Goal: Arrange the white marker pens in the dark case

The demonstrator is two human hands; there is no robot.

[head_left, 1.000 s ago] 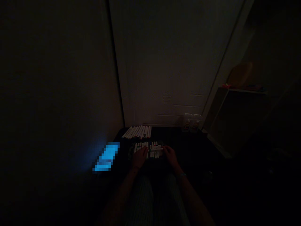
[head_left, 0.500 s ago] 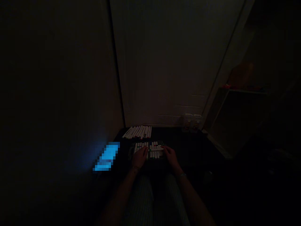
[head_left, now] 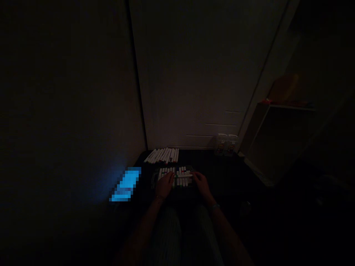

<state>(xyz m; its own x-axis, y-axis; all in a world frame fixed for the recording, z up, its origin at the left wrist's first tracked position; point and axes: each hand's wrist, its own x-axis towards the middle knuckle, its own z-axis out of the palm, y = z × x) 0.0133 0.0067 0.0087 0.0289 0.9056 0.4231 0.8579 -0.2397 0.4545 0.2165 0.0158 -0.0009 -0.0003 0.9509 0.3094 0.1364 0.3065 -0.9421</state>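
Note:
The room is very dark. On the dark floor in front of my knees lies an open case of markers (head_left: 180,172), white barrels with coloured ends standing side by side. My left hand (head_left: 164,185) rests on the case's left part, fingers over the markers; the dimness hides whether they grip anything. My right hand (head_left: 201,184) is at the case's right edge, fingers pinched on a white marker (head_left: 183,176) that lies crosswise over the others. Beyond the case, a row of white markers (head_left: 163,155) is laid out on the floor.
A glowing blue screen (head_left: 126,183) lies on the floor to the left. A pale door (head_left: 199,74) stands straight ahead, with two small clear containers (head_left: 227,144) at its foot. A low shelf unit (head_left: 277,136) stands on the right, a wall on the left.
Both hands stay on the marker case with only slight finger shifts. The crosswise marker has barely moved.

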